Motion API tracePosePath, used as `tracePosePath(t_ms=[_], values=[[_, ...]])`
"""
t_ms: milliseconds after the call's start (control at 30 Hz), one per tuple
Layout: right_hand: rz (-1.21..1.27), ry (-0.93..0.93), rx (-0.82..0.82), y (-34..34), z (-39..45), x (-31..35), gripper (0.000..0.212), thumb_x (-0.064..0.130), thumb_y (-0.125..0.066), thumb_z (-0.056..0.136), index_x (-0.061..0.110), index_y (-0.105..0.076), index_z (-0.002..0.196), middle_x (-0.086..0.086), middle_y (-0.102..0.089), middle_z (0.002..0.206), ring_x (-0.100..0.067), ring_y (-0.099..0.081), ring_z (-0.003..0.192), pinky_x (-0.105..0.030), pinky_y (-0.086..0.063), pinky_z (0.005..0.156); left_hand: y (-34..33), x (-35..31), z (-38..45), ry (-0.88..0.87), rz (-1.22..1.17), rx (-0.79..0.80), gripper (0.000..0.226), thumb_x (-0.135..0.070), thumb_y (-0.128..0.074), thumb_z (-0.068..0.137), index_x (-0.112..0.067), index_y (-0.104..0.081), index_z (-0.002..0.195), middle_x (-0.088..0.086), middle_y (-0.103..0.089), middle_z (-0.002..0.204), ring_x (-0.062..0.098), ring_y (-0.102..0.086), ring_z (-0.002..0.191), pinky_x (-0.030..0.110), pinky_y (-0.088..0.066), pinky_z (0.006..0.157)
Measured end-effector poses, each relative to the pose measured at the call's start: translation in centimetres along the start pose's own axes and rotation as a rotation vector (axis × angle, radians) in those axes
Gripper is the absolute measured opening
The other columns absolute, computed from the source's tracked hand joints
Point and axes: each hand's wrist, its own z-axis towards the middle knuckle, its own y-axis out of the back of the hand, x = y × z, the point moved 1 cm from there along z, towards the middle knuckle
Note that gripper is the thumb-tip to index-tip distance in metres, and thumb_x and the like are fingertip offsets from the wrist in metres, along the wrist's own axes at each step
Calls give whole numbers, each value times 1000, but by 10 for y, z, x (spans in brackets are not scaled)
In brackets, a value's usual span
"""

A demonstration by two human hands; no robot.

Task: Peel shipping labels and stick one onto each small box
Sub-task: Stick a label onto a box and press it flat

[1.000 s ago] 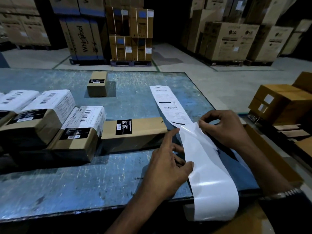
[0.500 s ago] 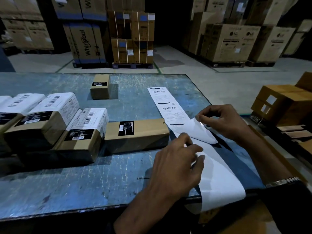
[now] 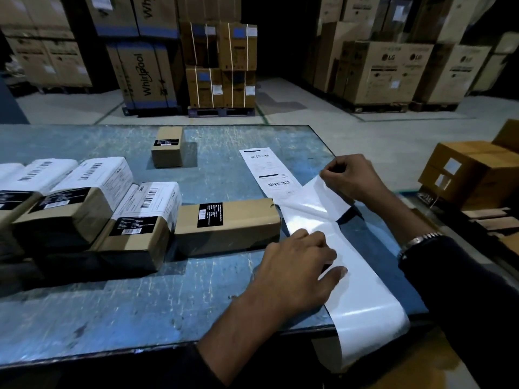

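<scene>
Label (image 3: 323,197) corner is pinched in your right hand (image 3: 351,178); peel slowly. Left hand (image 3: 297,265) presses the backing strip (image 3: 362,293) flat, so hold firm.

Blue worn table (image 3: 196,290), scratched top. On it: row of small boxes at left, some w/ white barcode labels; labelled box (image 3: 140,220) touching long brown box (image 3: 227,223) w/ black label; lone small box (image 3: 167,147) farther back, apart. At right: label strip (image 3: 269,175) w/ printed barcodes, its glossy backing (image 3: 365,299) hanging over near edge.
</scene>
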Motion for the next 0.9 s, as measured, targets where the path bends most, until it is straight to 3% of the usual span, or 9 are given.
tracePosePath(t_ms=[267,333,400,500,600,700,800,900], values=[[-38,-72,-83,-13,41,-8,20,21,-70,94,6,-80,85,-5,-73,75,-9,-62,66,-24,-48,65,-3,3,-1,12,-37,26,43,-62,-43,104,-33,-73,114,-18,-62,116,5,-52,108,35,-46,72],[-37,-97,-105,-12,51,-11,23,20,-65,98,2,-77,90,-13,-74,81,-18,-62,59,-36,-59,62,-3,4,-1,19,-48,29,43,-63,-44,103,-34,-73,115,-19,-62,116,4,-52,107,35,-47,75],[-48,-118,-114,-10,62,-16,25,21,-62,101,0,-75,94,-18,-74,88,-28,-63,66,-46,-63,69,-3,4,-2,26,-50,18,43,-64,-43,103,-34,-72,113,-20,-61,116,4,-52,107,34,-45,74],[-19,-130,-140,-7,75,-18,26,21,-60,104,2,-75,96,-15,-74,92,-30,-69,74,-33,-56,63,-3,4,-2,43,-68,15,43,-65,-43,102,-36,-72,115,-22,-61,120,2,-52,111,35,-47,75],[25,-102,-203,2,83,-16,25,24,-64,103,3,-76,99,-9,-72,93,-30,-70,97,-33,-53,80,-5,4,0,51,-91,16,43,-64,-47,101,-37,-73,121,-23,-63,123,2,-53,114,35,-46,78],[113,-48,-279,14,80,-4,18,29,-67,100,13,-75,95,-2,-72,87,-20,-67,82,-44,-61,86,-6,6,3,65,-126,-10,43,-63,-49,101,-37,-73,124,-22,-66,126,2,-56,115,38,-52,83],[216,69,-333,27,63,18,16,32,-69,98,18,-74,94,8,-70,82,-9,-64,76,-45,-60,84,-8,7,3,54,-190,-101,38,-55,-52,102,-34,-76,123,-20,-68,129,2,-61,116,36,-58,86],[258,237,-335,42,30,46,21,31,-69,100,11,-75,100,9,-71,87,-5,-66,82,-39,-59,85,0,3,1,32,-334,-374,24,-38,-66,100,-28,-81,116,-15,-74,123,1,-67,111,32,-59,88]])
